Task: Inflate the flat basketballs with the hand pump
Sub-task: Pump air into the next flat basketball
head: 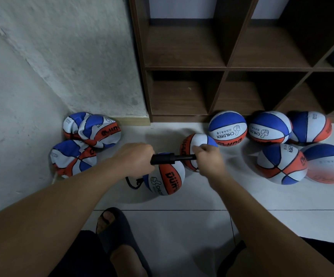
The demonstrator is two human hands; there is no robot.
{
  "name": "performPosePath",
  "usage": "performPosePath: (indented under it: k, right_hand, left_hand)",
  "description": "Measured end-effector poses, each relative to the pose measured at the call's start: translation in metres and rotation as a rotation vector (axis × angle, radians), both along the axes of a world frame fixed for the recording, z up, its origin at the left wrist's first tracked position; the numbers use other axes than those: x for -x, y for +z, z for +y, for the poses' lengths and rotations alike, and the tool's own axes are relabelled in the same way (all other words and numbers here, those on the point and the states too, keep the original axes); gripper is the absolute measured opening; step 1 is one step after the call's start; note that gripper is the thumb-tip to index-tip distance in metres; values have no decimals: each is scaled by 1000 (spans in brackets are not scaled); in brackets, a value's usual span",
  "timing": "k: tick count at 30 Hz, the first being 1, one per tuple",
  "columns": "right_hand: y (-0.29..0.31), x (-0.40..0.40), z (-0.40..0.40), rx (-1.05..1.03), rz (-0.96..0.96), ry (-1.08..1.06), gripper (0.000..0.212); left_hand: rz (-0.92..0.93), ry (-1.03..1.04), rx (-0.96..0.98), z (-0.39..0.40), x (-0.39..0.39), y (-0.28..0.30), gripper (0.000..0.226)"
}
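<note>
- Black plastic, the hand pump [172, 158] lies level with its long axis running left to right, barrel at the left end and thin rod reaching out to the right.
- Your left hand [134, 158] has its fingers curled tight round the barrel, knuckles up, hiding the pump's left end.
- Your right hand [208, 156] closes its fingers round the handle at the rod's right end; the rod shows partly drawn out between your two fists.
- A black hose [132, 182] loops down from under your left hand to the basketball [166, 176] on the floor [182, 226] just below the pump; where it joins the ball, you cannot tell.
- That ball looks nearly round and sits near the middle of the scene, just ahead of your slippered foot [112, 222].
- Two flat basketballs [86, 140] lie crumpled at far left, against the wall [52, 66].
- Round inflated balls [270, 136] cluster at right, in front of the dark wooden shelf [226, 68], with one more [194, 142] just behind your right hand.
</note>
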State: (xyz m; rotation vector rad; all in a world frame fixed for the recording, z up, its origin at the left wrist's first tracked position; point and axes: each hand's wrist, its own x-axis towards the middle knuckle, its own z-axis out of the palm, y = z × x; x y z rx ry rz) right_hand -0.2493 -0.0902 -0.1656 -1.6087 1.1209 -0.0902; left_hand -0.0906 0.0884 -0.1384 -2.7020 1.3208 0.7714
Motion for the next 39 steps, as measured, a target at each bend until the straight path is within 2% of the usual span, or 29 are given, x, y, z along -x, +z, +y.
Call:
performPosePath:
  k: [3, 6, 12, 16, 29, 36, 39]
  right_hand:
    - [2, 7, -28, 2, -11, -125, 23]
    - [0, 10, -29, 3, -11, -153, 16]
    - [7, 0, 19, 71, -22, -45, 30]
    - [6, -5, 37, 46, -77, 35, 31]
    - [-7, -7, 35, -48, -18, 93, 33]
    - [5, 7, -27, -11, 18, -110, 20]
    - [4, 6, -24, 26, 7, -137, 24]
  left_hand:
    - [-1, 21, -23, 9, -12, 1, 29]
    - [-10, 21, -45, 9, -8, 0, 25]
    - [-53, -3, -31, -5, 14, 6, 22]
    - [-69, -19, -23, -10, 19, 5, 19]
    - [20, -29, -15, -1, 8, -6, 21]
    - [79, 44, -18, 13, -16, -1, 30]
    - [44, 36, -28, 7, -9, 3, 24]
